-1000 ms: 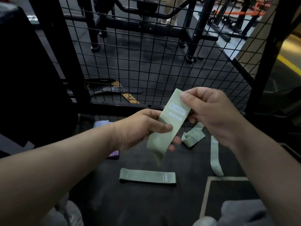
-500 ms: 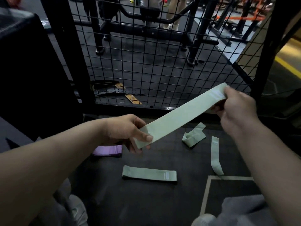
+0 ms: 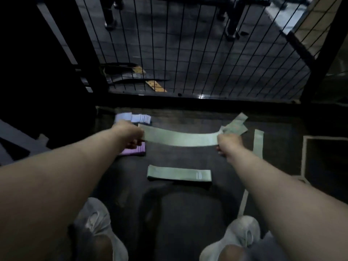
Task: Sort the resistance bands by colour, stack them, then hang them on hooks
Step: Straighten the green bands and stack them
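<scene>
green resistance band (image 3: 180,138) is held crosswise above the dark floor mat (image 3: 188,213), pulled flat between both hands and sagging slightly in the middle. the left hand (image 3: 131,136) grips its left end and the right hand (image 3: 228,145) grips its right end. the fingers are blurred, but each hand is clearly closed on the fabric.

nearer the person lies the green pile (image 3: 178,173), flattened and squared on the mat ahead of the two pale shoes (image 3: 94,219). how many layers it has cannot be told. a purple stack (image 3: 134,151) sits just under the left hand and is partly hidden by it, and a paler lilac stack (image 3: 133,117) lies beyond, near the foot of the wire mesh panel (image 3: 188,44). a crumpled green band (image 3: 235,125) lies just beyond the right hand, and a loose green strip (image 3: 258,144) runs lengthwise to its right. a lifting belt (image 3: 131,76) rests on the far side of the mesh.

the step in hand looks like stacking the greens, with purple and lilac seemingly sorted already. the next move calls for bringing the held band back and down onto the green pile, matching end to end and edge to edge, then letting go with both hands at once so it does not spring askew. the two loose greens need the same treatment. hanging is not yet begun, and no hooks show in this view.
</scene>
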The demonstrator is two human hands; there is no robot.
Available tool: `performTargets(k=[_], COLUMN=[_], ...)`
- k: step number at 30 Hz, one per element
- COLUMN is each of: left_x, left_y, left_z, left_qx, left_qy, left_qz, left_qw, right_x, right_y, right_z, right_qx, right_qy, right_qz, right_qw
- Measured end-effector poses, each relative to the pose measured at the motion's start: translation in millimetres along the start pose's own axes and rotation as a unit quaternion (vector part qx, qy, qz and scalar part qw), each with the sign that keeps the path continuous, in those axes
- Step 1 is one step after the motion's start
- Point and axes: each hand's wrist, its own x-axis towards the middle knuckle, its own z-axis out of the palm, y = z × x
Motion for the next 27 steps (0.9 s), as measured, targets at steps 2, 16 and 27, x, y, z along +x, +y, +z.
performTargets(k=[2, 16, 27], left_x=[20.2, 85.9, 91.0], left_y=[-39.3, -156.0, -175.1], left_z=[25.4, 109.0, 124.4], left_qx=[0.013, 0.056, 0.134], left_qy=[0.011, 0.06, 0.065], left_qz=[-0.053, -0.146, -0.11], left_qw=[0.998, 0.986, 0.983], right_x=[26.2, 58.5, 67.7], right_y=[54.6, 172.7, 193.0], right_z=[15.3, 62.0, 68.2], right_qx=[-0.085, -0.117, -0.169], right_qy=[-0.008, 0.072, 0.038], right_qz=[0.042, 0.103, 0.044], right_qw=[0.995, 0.985, 0.984])
